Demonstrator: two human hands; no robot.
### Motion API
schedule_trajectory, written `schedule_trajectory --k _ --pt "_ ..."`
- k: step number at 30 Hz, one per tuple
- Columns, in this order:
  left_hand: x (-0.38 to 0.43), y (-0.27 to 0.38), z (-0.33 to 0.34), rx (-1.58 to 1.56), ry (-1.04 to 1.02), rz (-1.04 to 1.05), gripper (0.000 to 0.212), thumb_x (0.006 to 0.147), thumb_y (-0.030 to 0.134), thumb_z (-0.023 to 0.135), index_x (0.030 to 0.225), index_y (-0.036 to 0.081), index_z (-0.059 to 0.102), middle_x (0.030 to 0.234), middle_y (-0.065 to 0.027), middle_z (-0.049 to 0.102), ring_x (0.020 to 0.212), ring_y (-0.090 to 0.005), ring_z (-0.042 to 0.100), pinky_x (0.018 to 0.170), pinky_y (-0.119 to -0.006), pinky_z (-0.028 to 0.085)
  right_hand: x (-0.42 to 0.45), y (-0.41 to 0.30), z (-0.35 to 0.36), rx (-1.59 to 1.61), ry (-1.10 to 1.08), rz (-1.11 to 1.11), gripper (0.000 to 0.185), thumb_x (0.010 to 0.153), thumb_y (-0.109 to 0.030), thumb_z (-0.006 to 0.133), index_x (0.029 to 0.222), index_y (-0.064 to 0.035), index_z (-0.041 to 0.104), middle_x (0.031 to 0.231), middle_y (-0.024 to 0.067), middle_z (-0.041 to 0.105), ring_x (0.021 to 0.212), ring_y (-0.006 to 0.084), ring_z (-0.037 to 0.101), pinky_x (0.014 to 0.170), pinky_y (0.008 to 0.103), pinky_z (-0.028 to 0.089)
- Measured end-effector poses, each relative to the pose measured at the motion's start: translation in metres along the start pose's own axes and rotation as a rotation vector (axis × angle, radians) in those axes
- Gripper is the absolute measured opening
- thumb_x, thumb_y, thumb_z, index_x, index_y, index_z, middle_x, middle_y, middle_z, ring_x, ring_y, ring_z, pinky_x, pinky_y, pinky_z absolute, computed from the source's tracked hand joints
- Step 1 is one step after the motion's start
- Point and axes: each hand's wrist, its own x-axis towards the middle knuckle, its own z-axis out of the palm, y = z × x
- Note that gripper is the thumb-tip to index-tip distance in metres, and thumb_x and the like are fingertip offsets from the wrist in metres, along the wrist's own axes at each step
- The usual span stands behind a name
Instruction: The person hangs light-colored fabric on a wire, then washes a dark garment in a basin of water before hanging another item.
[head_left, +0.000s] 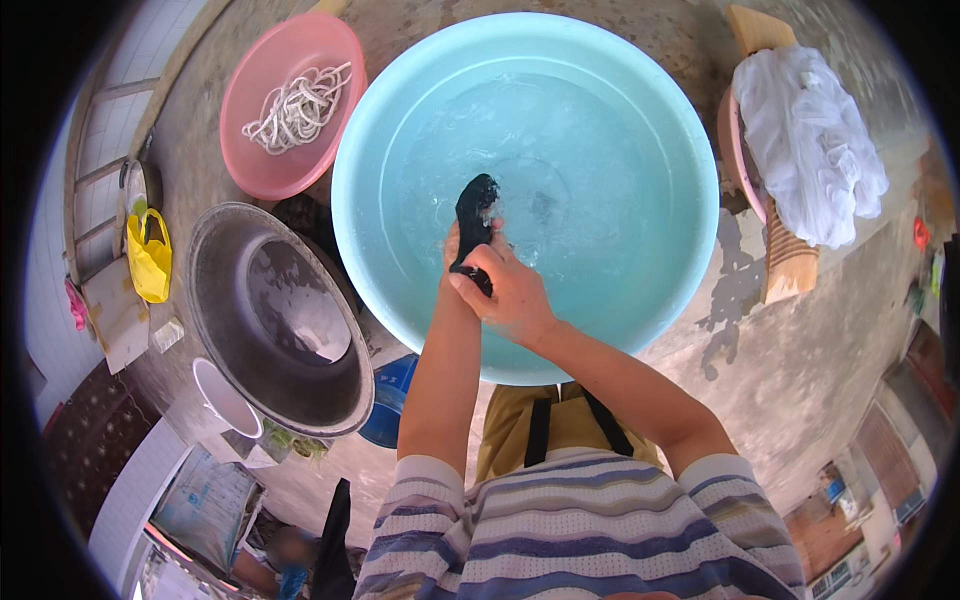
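Observation:
A large light-blue plastic basin (660, 277) of water stands before me. Over its water is a wet black sock-like item (478, 210), its upper end glistening at the surface. Beneath the item lies my left hand (452, 244), mostly hidden by it, with fingers showing along both sides. My right hand (510, 289) comes in from the right and pinches the lower end of the black item near the left wrist. Whether the item is a sock or another piece of dark cloth is hard to tell.
At upper left sits a pink basin (247, 97) holding white rope (300, 109). A dark metal basin (217, 337), a blue bucket (386, 412) and a white bucket (225, 397) stand left. On the right, wet white fabric (810, 142) drapes a wooden washboard (791, 262) over another pink basin (739, 165).

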Motion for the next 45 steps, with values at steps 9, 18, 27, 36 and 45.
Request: schedule_trajectory --k 9,18,27,36,45 --pt "-0.005 -0.027 0.062 0.215 0.452 -0.066 0.032 0.096 0.037 0.036 0.11 0.011 0.05 0.089 -0.0021 0.057 0.082 -0.0143 0.057 0.075 -0.03 0.049 0.073 0.081 -0.019 -0.599 0.33 -0.135 0.031 0.085 -0.028 0.053 0.062 -0.0087 0.049 0.057 0.0069 0.053 0.042 0.028 0.05 0.039 0.0382 0.038" --pt "0.011 -0.001 0.019 0.694 0.707 0.127 0.063 0.088 0.023 0.053 0.142 0.025 0.021 0.141 -0.0048 0.029 0.122 -0.0205 0.035 0.087 -0.047 0.038 0.034 0.114 -0.043 -0.646 0.009 0.041 0.019 0.085 -0.021 0.056 0.098 -0.0092 0.05 0.096 0.0129 0.051 0.095 0.0321 0.052 0.073 0.0439 0.046" --pt "0.007 -0.002 0.02 0.013 0.353 -0.049 0.047 0.091 0.052 0.037 0.109 0.01 0.049 0.101 -0.0119 0.056 0.096 -0.0255 0.055 0.086 -0.038 0.046 0.019 0.061 0.009 0.373 -0.004 0.414 0.027 0.073 0.002 0.048 0.097 -0.0057 0.058 0.098 0.0081 0.053 0.097 0.0211 0.049 0.085 0.0312 0.039" --pt "-0.009 0.003 0.02 -0.076 0.294 0.06 0.026 0.09 0.035 0.05 0.094 0.009 0.054 0.082 -0.0026 0.057 0.07 -0.0138 0.056 0.065 -0.029 0.049 0.032 0.016 0.017 -0.339 0.04 -0.072 0.028 0.089 -0.029 0.049 0.074 -0.0059 0.052 0.067 0.0086 0.056 0.053 0.0274 0.054 0.046 0.0385 0.041" --pt "0.013 0.02 0.042 0.666 0.693 0.378 0.032 0.079 0.024 0.069 0.103 0.007 0.055 0.095 -0.0027 0.052 0.089 -0.014 0.048 0.08 -0.029 0.039 0.049 0.11 -0.045 -0.404 0.243 0.372 0.029 0.093 -0.034 0.039 0.096 -0.009 0.052 0.095 0.0188 0.057 0.088 0.0374 0.055 0.073 0.0473 0.044"
